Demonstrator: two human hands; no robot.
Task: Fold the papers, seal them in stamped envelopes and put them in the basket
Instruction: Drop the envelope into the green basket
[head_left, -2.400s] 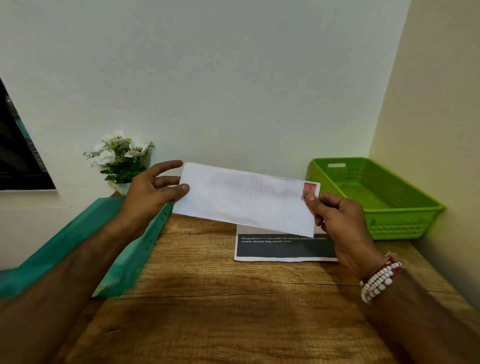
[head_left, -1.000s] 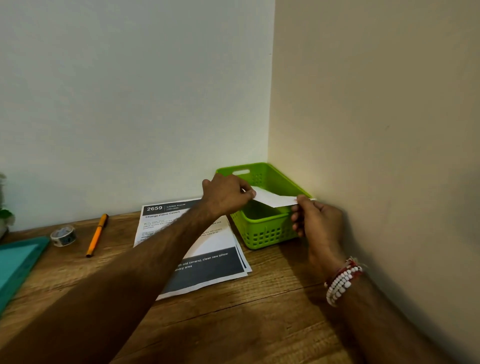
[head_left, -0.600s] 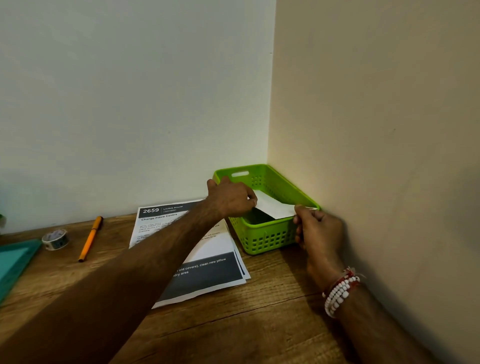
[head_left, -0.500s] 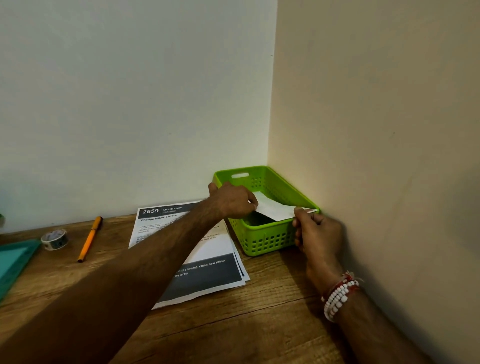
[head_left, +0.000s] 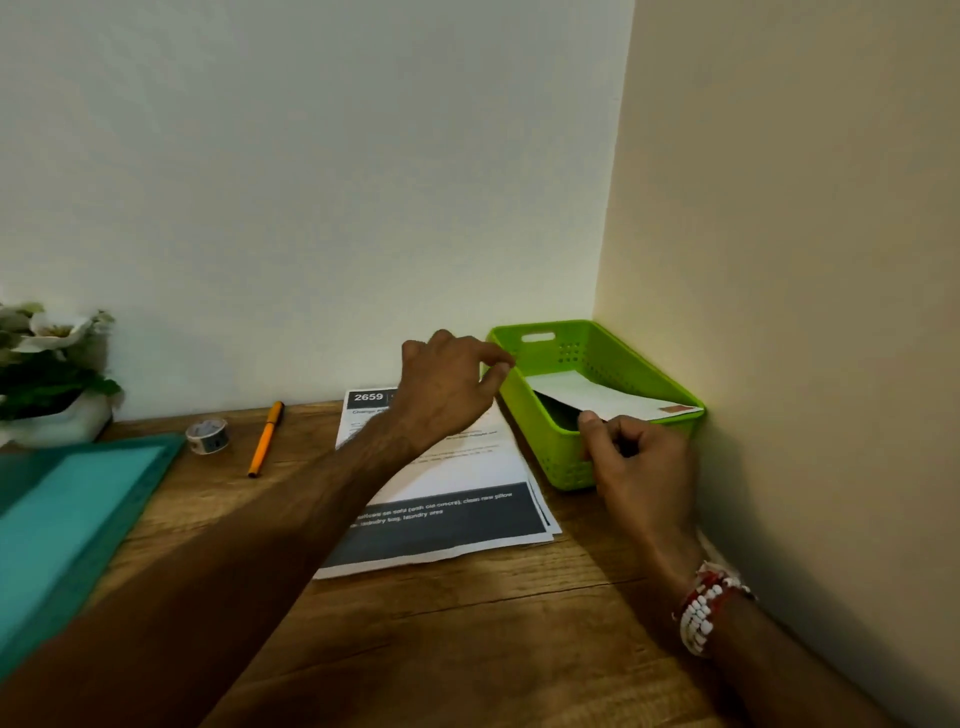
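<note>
1. Head view, task item: one white envelope (head_left: 597, 397) lies tilted inside the green basket (head_left: 535, 431). Its stamp (head_left: 675, 409) end is propped on the near right rim and the other end dips toward the floor of the basket.
2. Left hand (head_left: 447, 379): hovers just over the basket's left rim, fingers loosely curled and apart, holding nothing.
3. Right hand (head_left: 636, 457): against the basket's near wall, fingers curled, one tip at the envelope's near edge. Cannot tell whether it pinches the envelope or only touches it.
4. Progress, by my reading: this envelope is as good as delivered; it only needs letting go and settling flat.
5. Left to do: a stack of unfolded printed papers (head_left: 457, 467) lies on the wooden table (head_left: 467, 649) just beside the basket, so folding, sealing and stamping likely remain for those.
6. Also on the table: orange pen (head_left: 266, 439), tape roll (head_left: 208, 435), teal tray (head_left: 78, 499).
</note>
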